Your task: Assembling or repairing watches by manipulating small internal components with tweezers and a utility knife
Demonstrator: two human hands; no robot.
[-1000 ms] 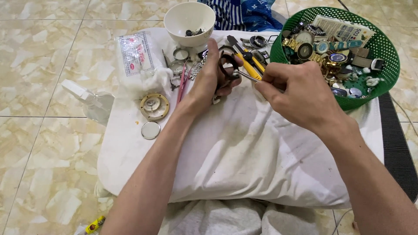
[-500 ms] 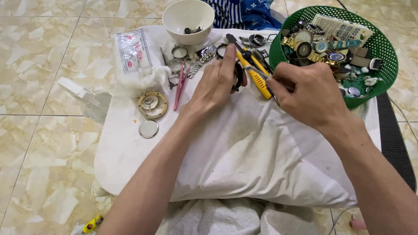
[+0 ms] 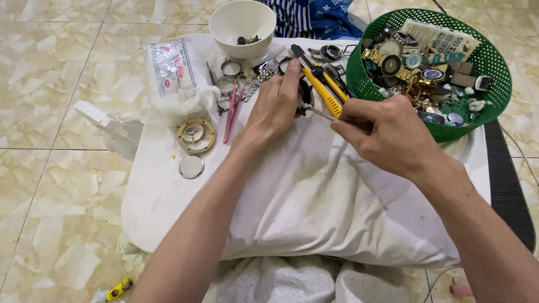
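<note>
A white pillow (image 3: 314,202) lies nearest across the tiled floor, and both forearms reach over it. The right hand (image 3: 387,137) has its fingers pinched tight round a thin metal tool (image 3: 321,114), whose tip points left at a small dark watch part (image 3: 304,96). The left hand (image 3: 276,104) presses that part down on the pillow, its fingers curled closed over it, so most of the part is hidden. Just beyond the two hands lies a yellow utility knife (image 3: 323,90), touching the pillow. To the left sit a brass-rimmed watch case (image 3: 196,136) and a round glass disc (image 3: 191,166), near a pair of pink tweezers (image 3: 231,109). Farther off stand a white bowl (image 3: 242,25) and, to the right, a green basket (image 3: 494,73) heaped with watches.
</note>
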